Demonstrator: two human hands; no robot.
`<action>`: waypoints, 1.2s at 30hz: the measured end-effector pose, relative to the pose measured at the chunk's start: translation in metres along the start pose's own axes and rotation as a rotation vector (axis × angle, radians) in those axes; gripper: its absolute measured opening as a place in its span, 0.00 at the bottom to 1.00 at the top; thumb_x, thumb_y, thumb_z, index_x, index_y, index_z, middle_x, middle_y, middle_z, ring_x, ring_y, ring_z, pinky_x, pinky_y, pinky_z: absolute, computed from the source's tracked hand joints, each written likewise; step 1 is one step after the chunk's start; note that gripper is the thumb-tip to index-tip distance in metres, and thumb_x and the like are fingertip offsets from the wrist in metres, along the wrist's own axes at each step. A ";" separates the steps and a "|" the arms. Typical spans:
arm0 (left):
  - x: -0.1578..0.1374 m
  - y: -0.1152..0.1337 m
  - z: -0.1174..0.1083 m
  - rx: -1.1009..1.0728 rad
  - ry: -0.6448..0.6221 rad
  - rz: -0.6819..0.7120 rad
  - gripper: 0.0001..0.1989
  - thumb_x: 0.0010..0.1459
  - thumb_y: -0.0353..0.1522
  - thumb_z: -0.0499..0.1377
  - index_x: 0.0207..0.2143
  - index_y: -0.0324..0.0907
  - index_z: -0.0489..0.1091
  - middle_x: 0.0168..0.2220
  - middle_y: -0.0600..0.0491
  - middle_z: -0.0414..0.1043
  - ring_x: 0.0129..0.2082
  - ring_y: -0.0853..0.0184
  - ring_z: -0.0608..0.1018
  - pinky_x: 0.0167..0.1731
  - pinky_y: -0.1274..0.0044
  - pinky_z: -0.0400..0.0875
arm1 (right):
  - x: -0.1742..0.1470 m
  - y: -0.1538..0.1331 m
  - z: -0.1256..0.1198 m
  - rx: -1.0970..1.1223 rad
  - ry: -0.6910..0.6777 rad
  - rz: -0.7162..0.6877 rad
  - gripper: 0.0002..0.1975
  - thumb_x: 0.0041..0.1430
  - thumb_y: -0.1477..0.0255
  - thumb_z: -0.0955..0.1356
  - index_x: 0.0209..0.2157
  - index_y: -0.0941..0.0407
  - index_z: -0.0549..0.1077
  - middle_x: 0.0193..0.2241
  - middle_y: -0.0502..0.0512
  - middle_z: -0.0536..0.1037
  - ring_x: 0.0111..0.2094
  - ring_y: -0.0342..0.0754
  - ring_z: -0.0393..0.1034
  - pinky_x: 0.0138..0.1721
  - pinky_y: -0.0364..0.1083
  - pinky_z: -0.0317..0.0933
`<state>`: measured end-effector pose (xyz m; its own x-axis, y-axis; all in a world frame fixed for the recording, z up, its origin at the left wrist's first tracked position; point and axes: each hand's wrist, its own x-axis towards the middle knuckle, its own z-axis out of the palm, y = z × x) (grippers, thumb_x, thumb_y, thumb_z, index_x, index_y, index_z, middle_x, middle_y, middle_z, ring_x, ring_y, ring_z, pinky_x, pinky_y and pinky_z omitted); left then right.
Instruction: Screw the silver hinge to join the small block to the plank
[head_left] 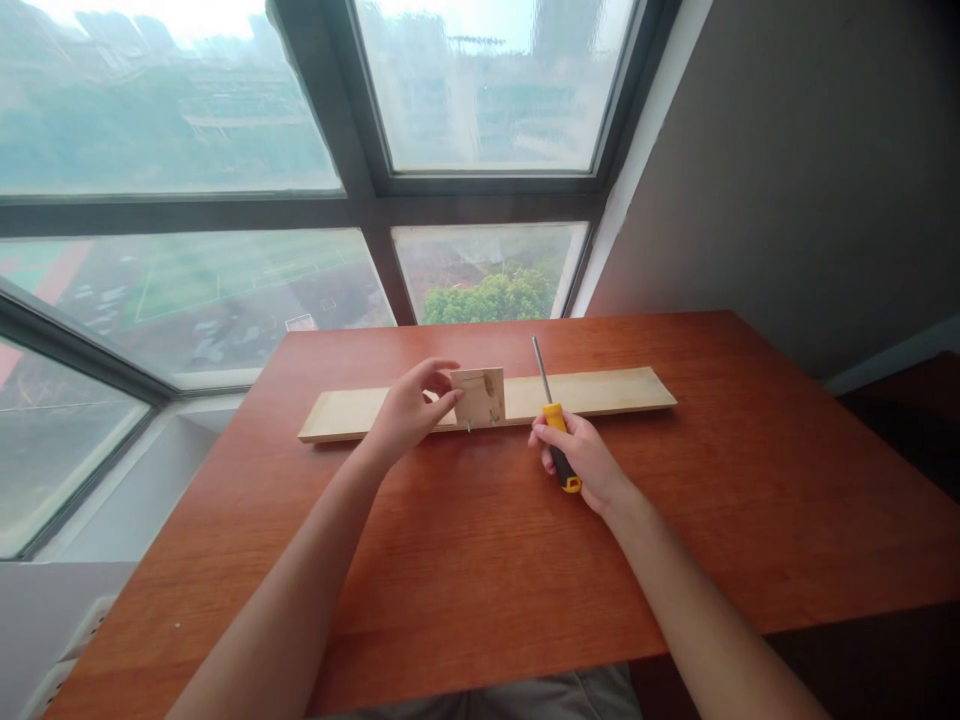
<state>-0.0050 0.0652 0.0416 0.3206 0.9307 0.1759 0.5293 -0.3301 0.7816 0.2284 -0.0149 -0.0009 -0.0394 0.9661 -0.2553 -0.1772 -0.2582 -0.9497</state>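
My left hand (409, 410) pinches a small square wooden block (480, 396) by its left edge and holds it upright against the long pale wooden plank (600, 392). A screw tip pokes out under the block. My right hand (581, 455) grips the yellow and black handle of a screwdriver (553, 420). Its metal shaft points away from me, over the plank, just right of the block. The plank lies flat across the far half of the reddish-brown table (465, 560).
A large window (300, 200) with dark frames runs behind the table's far and left sides. A grey wall (810, 160) stands to the right. The table's near edge is by my lap.
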 end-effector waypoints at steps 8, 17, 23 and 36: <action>-0.051 0.016 0.000 0.076 -0.126 0.171 0.05 0.59 0.31 0.56 0.35 0.42 0.72 0.37 0.50 0.74 0.32 0.69 0.73 0.32 0.78 0.68 | -0.001 0.002 0.000 0.007 0.002 0.001 0.11 0.64 0.66 0.66 0.41 0.60 0.70 0.29 0.47 0.72 0.22 0.36 0.63 0.21 0.37 0.61; -0.076 0.002 0.017 0.338 -0.157 0.282 0.12 0.60 0.24 0.51 0.43 0.45 0.69 0.47 0.48 0.69 0.47 0.63 0.73 0.44 0.73 0.69 | -0.001 0.001 0.001 -0.015 0.003 0.010 0.11 0.64 0.66 0.66 0.41 0.60 0.70 0.29 0.47 0.72 0.22 0.36 0.63 0.21 0.38 0.61; -0.083 -0.008 0.020 0.437 -0.170 0.388 0.22 0.58 0.20 0.48 0.51 0.44 0.67 0.51 0.46 0.69 0.50 0.60 0.71 0.48 0.70 0.70 | -0.002 -0.001 0.001 -0.064 -0.002 0.014 0.11 0.64 0.65 0.66 0.42 0.60 0.70 0.29 0.47 0.71 0.22 0.36 0.63 0.22 0.38 0.61; -0.035 -0.043 -0.018 0.864 -0.064 0.158 0.28 0.58 0.44 0.59 0.58 0.43 0.62 0.65 0.39 0.56 0.64 0.45 0.59 0.59 0.54 0.55 | -0.003 0.014 -0.011 -0.455 0.206 -0.092 0.15 0.65 0.62 0.64 0.44 0.59 0.70 0.33 0.51 0.74 0.28 0.40 0.69 0.30 0.43 0.67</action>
<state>-0.0528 0.0500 0.0129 0.4702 0.8619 0.1901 0.8758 -0.4822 0.0201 0.2372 -0.0216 -0.0157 0.1594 0.9752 -0.1537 0.2770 -0.1936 -0.9411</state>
